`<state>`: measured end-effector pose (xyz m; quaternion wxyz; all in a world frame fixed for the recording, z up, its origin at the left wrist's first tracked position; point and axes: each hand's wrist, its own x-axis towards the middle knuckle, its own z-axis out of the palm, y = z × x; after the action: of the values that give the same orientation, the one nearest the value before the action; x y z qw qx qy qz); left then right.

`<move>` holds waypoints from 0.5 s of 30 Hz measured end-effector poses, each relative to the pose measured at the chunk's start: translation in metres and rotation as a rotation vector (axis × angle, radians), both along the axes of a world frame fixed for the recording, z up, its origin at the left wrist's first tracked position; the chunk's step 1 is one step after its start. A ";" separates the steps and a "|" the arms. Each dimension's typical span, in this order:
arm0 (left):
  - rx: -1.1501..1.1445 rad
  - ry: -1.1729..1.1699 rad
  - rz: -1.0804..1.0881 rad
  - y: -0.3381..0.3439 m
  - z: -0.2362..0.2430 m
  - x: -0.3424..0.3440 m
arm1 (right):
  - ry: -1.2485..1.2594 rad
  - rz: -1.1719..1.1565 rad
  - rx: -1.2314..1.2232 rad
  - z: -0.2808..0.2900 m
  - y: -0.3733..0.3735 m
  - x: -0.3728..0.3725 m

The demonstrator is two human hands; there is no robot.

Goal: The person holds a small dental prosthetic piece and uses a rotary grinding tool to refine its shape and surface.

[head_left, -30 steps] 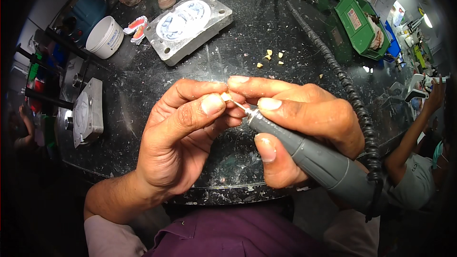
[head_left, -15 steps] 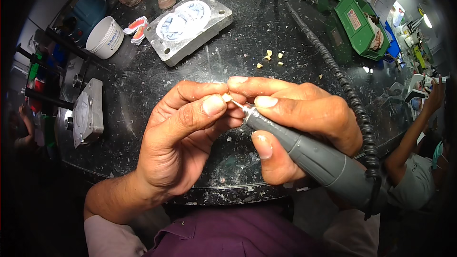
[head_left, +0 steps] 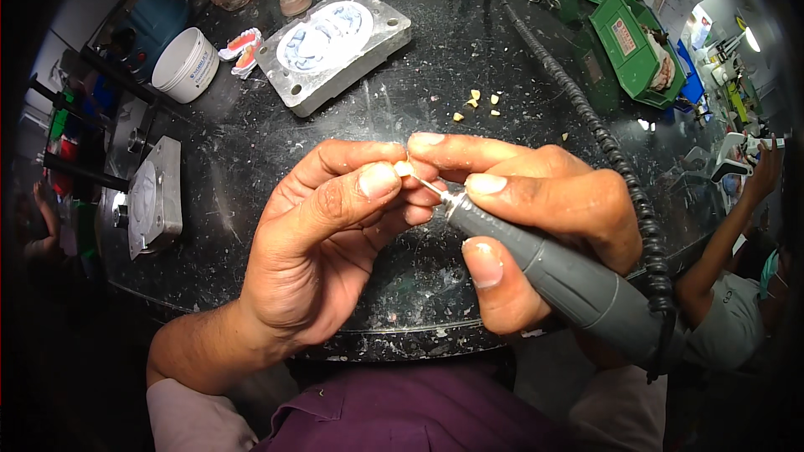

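A tiny, pale yellow tooth-like piece (head_left: 404, 169) is pinched by the left hand's (head_left: 311, 243) thumb and first finger, over the black table (head_left: 423, 285). A grey drill (head_left: 557, 268) is held by the right hand (head_left: 559, 201) — fingers bent, thin tip (head_left: 430, 187) pointed at the piece.

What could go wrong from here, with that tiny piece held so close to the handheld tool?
The thin bit of the grey rotary-style tool points at the small yellowish piece, right beside the left hand; a skid might nick skin.

The piece sits in a narrow pinch grip, so it could spring loose.

The coiled black cable runs close beside the right hand and might drag on the tool.
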<state>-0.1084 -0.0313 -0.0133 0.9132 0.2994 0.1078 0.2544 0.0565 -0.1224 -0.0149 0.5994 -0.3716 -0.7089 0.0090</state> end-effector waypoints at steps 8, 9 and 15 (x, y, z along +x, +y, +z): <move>0.017 -0.004 -0.006 0.000 -0.001 0.000 | 0.003 -0.005 0.010 -0.002 0.002 -0.001; 0.014 0.001 -0.007 0.000 -0.002 0.000 | 0.003 -0.006 0.010 -0.002 0.002 -0.002; 0.020 0.014 -0.010 0.000 -0.001 -0.001 | 0.009 -0.015 0.017 -0.002 0.004 -0.002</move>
<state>-0.1091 -0.0308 -0.0148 0.9107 0.3107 0.1104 0.2488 0.0548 -0.1185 -0.0170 0.6058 -0.3720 -0.7033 0.0002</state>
